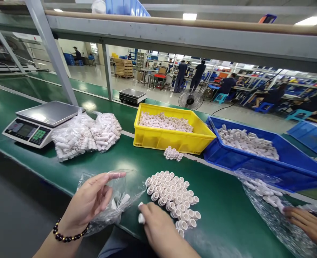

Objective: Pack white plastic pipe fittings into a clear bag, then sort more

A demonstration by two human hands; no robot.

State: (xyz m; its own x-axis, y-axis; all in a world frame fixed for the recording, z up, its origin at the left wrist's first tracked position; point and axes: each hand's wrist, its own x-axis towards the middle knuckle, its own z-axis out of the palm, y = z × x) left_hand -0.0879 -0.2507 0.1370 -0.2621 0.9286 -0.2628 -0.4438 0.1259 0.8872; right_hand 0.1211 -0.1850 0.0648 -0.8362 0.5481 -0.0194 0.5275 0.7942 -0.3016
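Note:
My left hand (95, 195), with a beaded bracelet at its wrist, holds a clear plastic bag (108, 215) at the table's front edge. Its index finger stretches along the bag's mouth while the other fingers curl. A few white plastic pipe fittings (124, 199) lie inside the bag. To the right of the bag, my right hand (157, 224) is closed on white pipe fittings (141, 218), two of which show at its fingertips. Beyond that hand, many similar fittings (171, 191) stand upright in a tight group on the green tabletop (220, 211).
A yellow bin (164, 139) and a blue bin (228, 157) hold more white pieces, with a small cluster (173, 153) before the yellow one. Filled bags (85, 134) lean near a scale (42, 123). A co-worker's hand (306, 225) touches another bag (268, 215) at right.

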